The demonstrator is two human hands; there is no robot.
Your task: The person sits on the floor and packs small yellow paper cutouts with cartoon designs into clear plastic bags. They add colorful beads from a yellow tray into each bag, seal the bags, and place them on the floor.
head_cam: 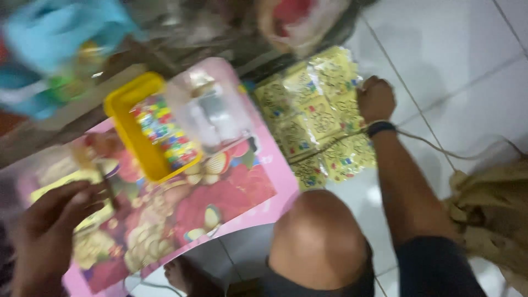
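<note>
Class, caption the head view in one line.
Right hand on tied yellow packets; left hand over pink mat.

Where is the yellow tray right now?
In the head view, the yellow tray sits upper left of centre on the pink floral mat, beside a clear plastic container.

Whole frame motion-blurred. Left hand (47, 234) cut off by left and bottom edges; thin item at its fingertips smeared, kind unreadable. Right hand (375, 99) closed on yellow packets (316, 118), whatever it grips hidden beneath it. Blue shape (52, 38) top left blurred beyond telling. Contents of yellow tray (127, 115) just coloured specks. Brown cloth (492, 214) cropped at right edge.
</note>
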